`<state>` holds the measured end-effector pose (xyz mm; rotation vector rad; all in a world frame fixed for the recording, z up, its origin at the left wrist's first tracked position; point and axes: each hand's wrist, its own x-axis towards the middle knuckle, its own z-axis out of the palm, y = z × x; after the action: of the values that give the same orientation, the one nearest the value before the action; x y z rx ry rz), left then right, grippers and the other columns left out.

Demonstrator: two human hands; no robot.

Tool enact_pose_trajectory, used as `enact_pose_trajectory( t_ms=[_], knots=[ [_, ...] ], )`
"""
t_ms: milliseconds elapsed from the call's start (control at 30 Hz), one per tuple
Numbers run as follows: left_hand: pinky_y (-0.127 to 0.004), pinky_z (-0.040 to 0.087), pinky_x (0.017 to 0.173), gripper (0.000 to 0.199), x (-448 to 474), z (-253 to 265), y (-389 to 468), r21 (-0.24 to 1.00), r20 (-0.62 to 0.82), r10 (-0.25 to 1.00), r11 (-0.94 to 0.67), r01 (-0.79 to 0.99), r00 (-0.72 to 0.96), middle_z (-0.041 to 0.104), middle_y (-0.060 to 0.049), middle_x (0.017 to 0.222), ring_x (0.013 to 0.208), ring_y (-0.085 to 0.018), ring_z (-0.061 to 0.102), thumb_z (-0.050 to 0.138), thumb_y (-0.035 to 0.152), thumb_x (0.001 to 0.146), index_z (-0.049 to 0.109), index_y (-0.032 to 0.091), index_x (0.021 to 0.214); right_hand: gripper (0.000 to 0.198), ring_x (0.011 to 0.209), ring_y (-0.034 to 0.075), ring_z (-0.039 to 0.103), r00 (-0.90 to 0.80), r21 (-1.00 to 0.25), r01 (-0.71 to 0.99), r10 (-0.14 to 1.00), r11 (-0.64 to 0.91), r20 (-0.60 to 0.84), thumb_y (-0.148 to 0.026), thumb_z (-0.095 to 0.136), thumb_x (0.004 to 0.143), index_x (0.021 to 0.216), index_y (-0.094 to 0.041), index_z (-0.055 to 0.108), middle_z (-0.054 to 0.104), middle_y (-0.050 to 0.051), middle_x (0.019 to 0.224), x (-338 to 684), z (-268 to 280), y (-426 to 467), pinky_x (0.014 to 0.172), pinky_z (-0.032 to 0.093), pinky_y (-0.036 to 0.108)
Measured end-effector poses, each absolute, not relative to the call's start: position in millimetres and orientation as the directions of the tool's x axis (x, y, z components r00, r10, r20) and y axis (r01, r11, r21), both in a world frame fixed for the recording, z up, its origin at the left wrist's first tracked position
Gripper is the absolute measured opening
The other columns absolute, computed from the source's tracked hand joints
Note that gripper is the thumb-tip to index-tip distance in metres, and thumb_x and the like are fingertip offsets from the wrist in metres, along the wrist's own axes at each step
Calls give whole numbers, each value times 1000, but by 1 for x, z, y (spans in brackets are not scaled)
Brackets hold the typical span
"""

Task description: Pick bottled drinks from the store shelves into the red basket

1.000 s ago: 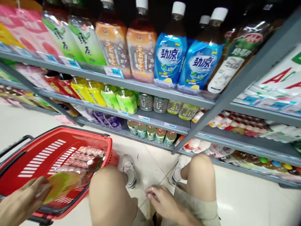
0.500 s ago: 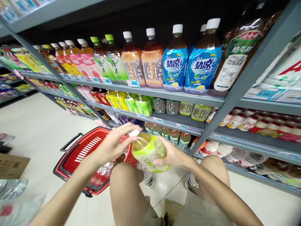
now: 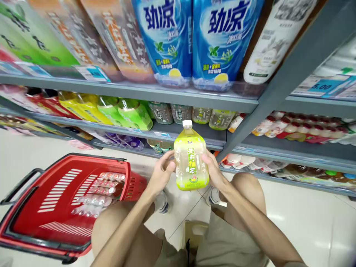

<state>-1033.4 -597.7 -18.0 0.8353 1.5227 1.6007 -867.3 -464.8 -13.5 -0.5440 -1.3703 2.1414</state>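
Note:
A large yellow-green bottle of tea (image 3: 191,163) with a white cap is held upright in front of my knees, its printed label facing me. My right hand (image 3: 215,170) grips its right side, thumb on the front and fingers behind. At the bottle's left side my left hand (image 3: 163,171) is curled, with the thumb by the edge and the fingertips partly hidden behind it. Just beyond the bottle runs the shelf (image 3: 164,137), where similar yellow-green bottles (image 3: 221,119) stand.
A red shopping basket (image 3: 63,185) with several packed small bottles (image 3: 97,196) stands on the floor at my left. Big blue bottles (image 3: 225,48) line the upper shelf. A slanting grey shelf post (image 3: 256,118) rises at the right, beside packs of small bottles (image 3: 303,129).
The bottle has turned from tilted to upright, its label now towards me. My left hand has moved from the cap down to the bottle's side. The view has shifted closer to the shelf.

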Motion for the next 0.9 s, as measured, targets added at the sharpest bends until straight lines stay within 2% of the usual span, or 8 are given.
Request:
enact_pose_trajectory(
  t_ms=[133, 233, 300, 433, 533, 667, 800, 900],
  knots=[
    [-39, 62, 91, 78, -1031, -4, -593, 999, 32, 849, -26, 19, -527, 80, -13, 124, 116, -34, 75, 79, 78, 79, 76, 20, 131, 61, 123, 30, 70, -769, -914, -218, 636, -343, -55, -67, 70, 94, 140, -27, 63, 72, 7, 136, -867, -9, -467, 109, 57, 43],
    [-38, 62, 86, 74, -1032, -2, -592, 999, 1, 843, 17, 28, -539, 82, -12, 116, 106, -33, 77, 76, 76, 83, 78, 18, 128, 69, 129, 29, 67, -769, -936, -191, 638, -295, -44, -71, 67, 95, 146, -26, 58, 70, 7, 139, -866, -6, -468, 111, 57, 43],
    [-38, 62, 87, 71, -1033, -3, -591, 999, -11, 863, 29, 29, -504, 82, -13, 116, 104, -32, 77, 75, 74, 85, 78, 17, 127, 73, 129, 29, 67, -778, -950, -181, 628, -255, -21, -72, 69, 93, 148, -26, 54, 70, 8, 139, -866, -4, -468, 109, 58, 41],
    [-39, 63, 90, 73, -1031, -6, -585, 1000, -15, 902, 12, -11, -432, 82, -14, 117, 107, -34, 77, 83, 73, 78, 79, 15, 122, 72, 122, 26, 70, -775, -959, -166, 632, -229, -17, -69, 74, 91, 144, -25, 54, 72, 6, 133, -867, -1, -467, 102, 61, 37],
    [-38, 64, 88, 70, -1026, -7, -576, 999, -33, 891, 17, -39, -453, 82, -14, 117, 108, -35, 77, 84, 70, 78, 79, 14, 121, 69, 122, 26, 70, -739, -970, -136, 672, -204, -38, -70, 72, 91, 140, -24, 59, 75, 6, 128, -868, 1, -463, 99, 62, 36],
    [-38, 64, 88, 70, -1021, -6, -567, 999, 11, 875, -30, -31, -484, 82, -13, 118, 108, -34, 77, 81, 71, 80, 80, 13, 120, 71, 117, 27, 73, -703, -977, -131, 711, -170, -30, -71, 74, 89, 138, -21, 63, 78, 6, 120, -866, 2, -455, 96, 63, 36],
    [-38, 64, 90, 73, -1018, -7, -565, 998, 24, 874, -46, -33, -485, 81, -15, 120, 111, -35, 76, 82, 71, 80, 79, 11, 121, 69, 111, 26, 75, -705, -976, -141, 709, -167, -20, -71, 72, 90, 136, -20, 66, 79, 6, 116, -864, -3, -453, 95, 64, 37],
    [-40, 64, 90, 68, -1019, -11, -568, 999, -3, 875, -21, -45, -484, 80, -15, 123, 110, -35, 76, 83, 66, 81, 79, 12, 122, 70, 112, 27, 75, -720, -983, -122, 694, -139, -9, -68, 72, 92, 141, -19, 63, 79, 7, 118, -865, -10, -453, 97, 63, 39]
  ],
)
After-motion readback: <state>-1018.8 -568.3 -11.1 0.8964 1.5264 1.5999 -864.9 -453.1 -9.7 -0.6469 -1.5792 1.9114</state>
